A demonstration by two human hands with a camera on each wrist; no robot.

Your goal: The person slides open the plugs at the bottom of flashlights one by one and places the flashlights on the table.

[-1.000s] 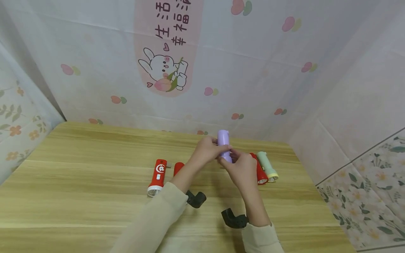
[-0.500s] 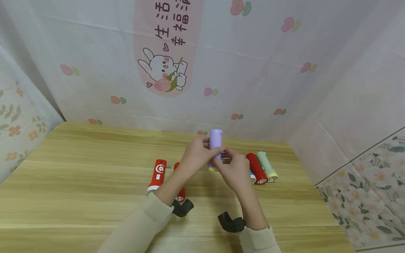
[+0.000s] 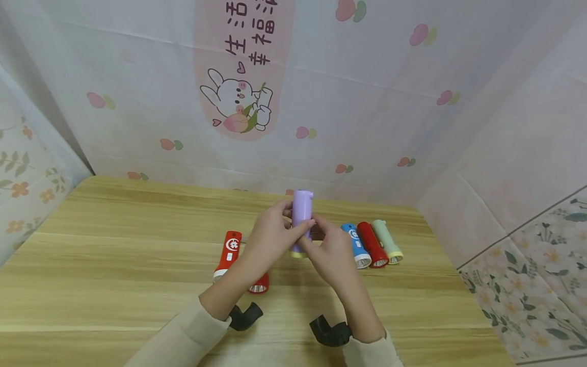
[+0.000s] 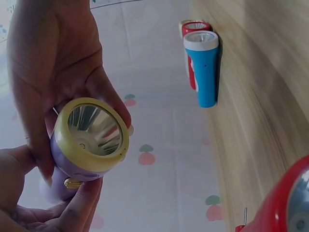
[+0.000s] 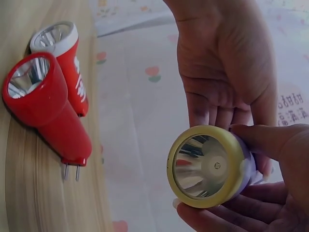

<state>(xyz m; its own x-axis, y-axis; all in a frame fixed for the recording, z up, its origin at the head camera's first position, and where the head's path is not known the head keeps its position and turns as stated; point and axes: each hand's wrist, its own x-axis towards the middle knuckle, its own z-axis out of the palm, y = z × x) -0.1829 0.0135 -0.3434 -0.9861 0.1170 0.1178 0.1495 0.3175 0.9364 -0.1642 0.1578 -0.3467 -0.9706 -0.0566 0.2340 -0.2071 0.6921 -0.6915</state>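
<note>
Purple torch [image 3: 301,206], yellow-rimmed, up off the table [image 3: 137,300] and in front of the person, between two busy hands; the left hand [image 3: 270,234] has its thumb across the front and its fingers curled behind the barrel; the right hand [image 3: 332,250] pinches lower down, near the yellow rim, so both are grasping it at once; from the wrists you see straight into its shiny reflector, a little gold switch [image 4: 73,183] just beside the fingers; over by the right hand, blue torch [image 3: 355,247], crimson torch [image 3: 372,244] and green torch [image 3: 387,242] lie side by side, lenses towards us; on the left, the red-and-white torch [image 3: 231,250], and near it a plain red torch [image 3: 259,284], half hidden by the left forearm, two metal prongs [image 5: 71,172] poking from its tail.
</note>
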